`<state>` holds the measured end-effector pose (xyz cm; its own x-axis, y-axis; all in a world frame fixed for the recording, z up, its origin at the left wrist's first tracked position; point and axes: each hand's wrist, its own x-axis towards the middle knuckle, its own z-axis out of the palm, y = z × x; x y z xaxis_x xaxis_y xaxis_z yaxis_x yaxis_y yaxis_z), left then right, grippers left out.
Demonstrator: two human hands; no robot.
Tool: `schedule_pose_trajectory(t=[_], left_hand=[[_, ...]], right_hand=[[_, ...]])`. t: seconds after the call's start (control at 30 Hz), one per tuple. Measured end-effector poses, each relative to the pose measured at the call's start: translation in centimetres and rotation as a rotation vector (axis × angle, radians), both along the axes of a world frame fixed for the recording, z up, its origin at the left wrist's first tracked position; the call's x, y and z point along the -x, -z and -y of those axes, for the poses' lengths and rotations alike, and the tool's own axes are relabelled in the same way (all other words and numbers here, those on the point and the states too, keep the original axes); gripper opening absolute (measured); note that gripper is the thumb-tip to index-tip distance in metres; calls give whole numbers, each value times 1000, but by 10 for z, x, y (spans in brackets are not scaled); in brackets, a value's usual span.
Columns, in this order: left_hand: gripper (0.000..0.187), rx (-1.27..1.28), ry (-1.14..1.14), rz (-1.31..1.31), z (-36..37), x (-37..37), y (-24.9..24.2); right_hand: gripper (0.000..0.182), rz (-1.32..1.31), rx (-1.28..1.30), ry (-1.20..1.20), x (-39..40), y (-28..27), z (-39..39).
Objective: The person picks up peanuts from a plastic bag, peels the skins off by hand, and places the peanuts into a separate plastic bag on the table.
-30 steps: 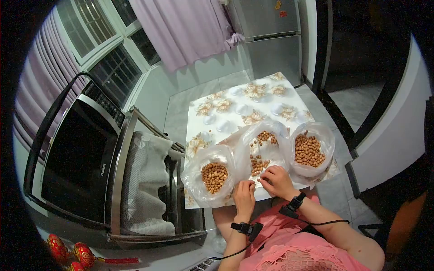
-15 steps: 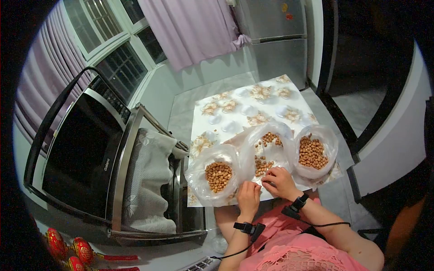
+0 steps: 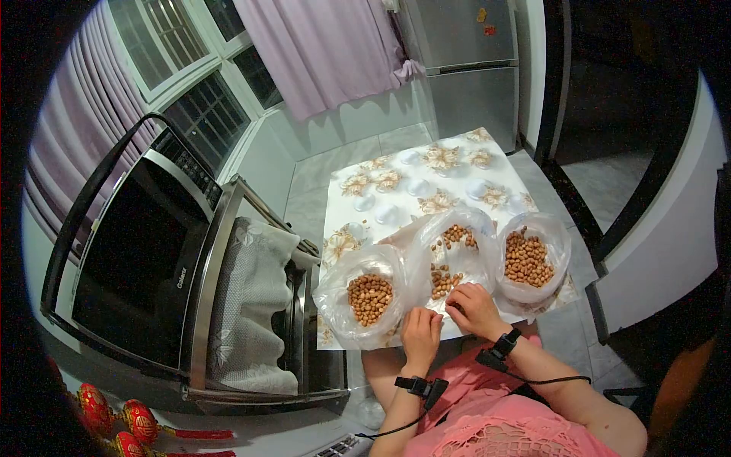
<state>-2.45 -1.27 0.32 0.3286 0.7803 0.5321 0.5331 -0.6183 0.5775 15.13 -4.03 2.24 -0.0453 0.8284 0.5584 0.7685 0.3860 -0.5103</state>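
Both hands are at the near edge of the middle clear plastic bag (image 3: pixel 417 266), which lies open with two loose groups of brown peanuts (image 3: pixel 444 282) in it. My left hand (image 3: pixel 421 333) has its fingers drawn together beside the bag's near left corner. Just right of it, my right hand (image 3: pixel 472 311) is curled, thumb and fingertips close together by the nearer peanuts. What either hand pinches, if anything, is too small to make out. A left plastic bag (image 3: pixel 333 293) and a right plastic bag (image 3: pixel 561 247) each hold a heap of peanuts.
The bags stand on a table with a flowered white cloth (image 3: pixel 396 190). Left of it, a microwave (image 3: pixel 137 259) sits on a metal rack with a white cloth (image 3: pixel 247 320). A fridge (image 3: pixel 476 99) stands behind. Black cords run from straps on both wrists.
The hands have stayed nearly in place, with only slight finger movement. The whole view has shifted very slightly. The bags and peanut heaps look the same.
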Motion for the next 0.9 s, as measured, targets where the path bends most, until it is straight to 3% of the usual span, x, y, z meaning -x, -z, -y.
schedule_pose_trajectory(t=[0.33, 0.4, 0.5, 0.57, 0.63, 0.73, 0.77, 0.83, 0.9], left_hand=[[14, -40, -6, 12, 2, 1, -1], [19, 113, 37, 164, 5, 5, 0], [26, 1, 62, 360, 27, 12, -54], [31, -29, 55, 357, 27, 30, -73], [30, -151, -79, 418, 14, 44, -95], [15, -78, -172, 247, -12, 66, -115], [15, -84, -169, 245, -18, 69, -117], [18, 9, -144, -13, -31, 74, -117], [23, 103, -110, -29, -40, 85, -108]], right_hand=[[14, -17, 3, 20, 1, 0, 0], [14, -12, -7, 25, 1, 0, 1], [15, -33, -6, 26, 0, -2, -1], [15, -19, -25, 28, 1, 2, -1], [14, -23, -9, 23, 1, 4, -1], [14, -31, -10, 29, 1, 3, -2], [13, -33, -14, 37, 1, 3, -1], [13, -47, -16, 33, 1, 2, 0], [13, -59, -20, 32, 0, 2, -1]])
